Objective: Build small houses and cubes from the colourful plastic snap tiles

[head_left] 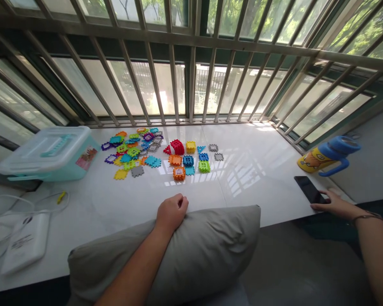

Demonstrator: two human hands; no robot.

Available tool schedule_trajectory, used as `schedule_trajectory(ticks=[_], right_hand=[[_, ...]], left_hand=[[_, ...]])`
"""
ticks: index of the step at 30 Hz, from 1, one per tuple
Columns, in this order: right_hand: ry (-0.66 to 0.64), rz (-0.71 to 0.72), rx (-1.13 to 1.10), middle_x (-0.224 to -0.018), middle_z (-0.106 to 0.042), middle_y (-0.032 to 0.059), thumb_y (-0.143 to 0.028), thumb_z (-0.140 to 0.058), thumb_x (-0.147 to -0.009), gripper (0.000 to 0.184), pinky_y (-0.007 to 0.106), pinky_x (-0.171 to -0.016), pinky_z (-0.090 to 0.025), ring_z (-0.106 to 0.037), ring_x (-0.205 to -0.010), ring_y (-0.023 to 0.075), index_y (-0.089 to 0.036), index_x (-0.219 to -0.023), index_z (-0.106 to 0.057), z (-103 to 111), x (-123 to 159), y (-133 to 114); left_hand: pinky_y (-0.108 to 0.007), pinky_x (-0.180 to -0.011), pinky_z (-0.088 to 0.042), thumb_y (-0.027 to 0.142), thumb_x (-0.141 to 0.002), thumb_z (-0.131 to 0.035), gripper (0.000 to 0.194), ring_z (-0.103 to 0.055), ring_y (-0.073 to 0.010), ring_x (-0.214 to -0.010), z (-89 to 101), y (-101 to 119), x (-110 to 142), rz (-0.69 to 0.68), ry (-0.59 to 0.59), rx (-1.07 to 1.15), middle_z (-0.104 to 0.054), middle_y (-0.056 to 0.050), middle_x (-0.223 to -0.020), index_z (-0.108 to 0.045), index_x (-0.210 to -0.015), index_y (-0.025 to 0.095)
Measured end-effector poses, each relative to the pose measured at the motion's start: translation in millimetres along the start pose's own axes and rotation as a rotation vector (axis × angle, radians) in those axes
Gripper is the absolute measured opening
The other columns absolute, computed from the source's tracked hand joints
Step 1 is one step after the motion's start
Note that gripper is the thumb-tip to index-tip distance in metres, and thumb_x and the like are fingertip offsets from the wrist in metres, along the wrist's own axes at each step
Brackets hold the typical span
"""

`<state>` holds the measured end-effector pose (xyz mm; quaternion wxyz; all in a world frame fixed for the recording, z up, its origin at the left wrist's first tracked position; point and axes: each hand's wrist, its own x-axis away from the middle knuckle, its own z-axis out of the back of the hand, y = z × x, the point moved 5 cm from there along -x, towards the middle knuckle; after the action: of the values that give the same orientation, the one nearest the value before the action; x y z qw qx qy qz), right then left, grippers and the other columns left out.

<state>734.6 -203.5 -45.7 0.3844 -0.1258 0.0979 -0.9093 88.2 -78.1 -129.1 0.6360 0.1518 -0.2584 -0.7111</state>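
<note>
My left hand (172, 211) is curled in a loose fist on top of a grey pillow (217, 238), and nothing shows in its fingers. At the far right, my right hand (333, 205) grips the near end of a black smartphone (308, 189), which lies flat on the white tabletop (261, 178). The thumb and fingers are on its sides. Beyond my left hand stand stacks of plastic interlocking tiles: red (177, 147), yellow (190, 147), orange (179, 173), blue (188, 160) and green (204, 166). Left of these spreads a mixed pile of tiles (132, 151).
A lidded turquoise storage box (54, 155) sits at the left. In front of it lie a white power bank (27, 242) and white cables (15, 197). A blue and yellow bottle (328, 155) stands beyond the phone. Metal window bars (170, 80) line the table's far edge.
</note>
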Motion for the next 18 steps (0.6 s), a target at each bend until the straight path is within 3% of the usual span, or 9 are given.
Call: schedule_trajectory(ticks=[3,8,12,18], right_hand=[[-0.163,-0.027,-0.063,-0.086,-0.072,0.0103,-0.046,-0.091,-0.062,0.064,0.043,-0.092,-0.060,-0.078,-0.095,0.0370,-0.025,-0.112,-0.057,-2,6,-3],[-0.191,-0.052,-0.086,-0.090,-0.070,0.0111,-0.049,-0.093,-0.055,0.073,0.047,-0.101,-0.055,-0.075,-0.107,0.0426,-0.026,-0.113,-0.053,-2,14,-4],[-0.238,-0.043,-0.098,-0.097,-0.073,0.0145,-0.049,-0.094,-0.052,0.079,0.050,-0.101,-0.054,-0.075,-0.106,0.0443,-0.026,-0.116,-0.053,-7,22,-7],[-0.244,-0.009,-0.107,-0.094,-0.076,0.0116,-0.046,-0.092,-0.056,0.066,0.048,-0.097,-0.054,-0.078,-0.100,0.0415,-0.031,-0.111,-0.058,-6,38,-27]], left_hand=[[-0.034,-0.068,-0.024,0.038,-0.107,-0.052,0.038,-0.058,-0.0196,-0.071,-0.3,0,0,-0.006,0.000,0.004,-0.070,-0.003,-0.073,-0.055,-0.072,0.024],[-0.034,-0.069,-0.025,0.039,-0.106,-0.052,0.038,-0.058,-0.0195,-0.071,-0.2,-1,0,-0.015,0.005,0.004,-0.070,-0.003,-0.073,-0.055,-0.072,0.024],[-0.034,-0.069,-0.025,0.039,-0.106,-0.053,0.038,-0.059,-0.0199,-0.072,-0.3,0,-1,-0.012,0.007,0.001,-0.071,-0.003,-0.074,-0.055,-0.072,0.024],[-0.034,-0.068,-0.025,0.040,-0.106,-0.053,0.038,-0.060,-0.0203,-0.072,-0.3,0,-3,-0.006,0.003,0.004,-0.071,-0.003,-0.074,-0.057,-0.071,0.024]])
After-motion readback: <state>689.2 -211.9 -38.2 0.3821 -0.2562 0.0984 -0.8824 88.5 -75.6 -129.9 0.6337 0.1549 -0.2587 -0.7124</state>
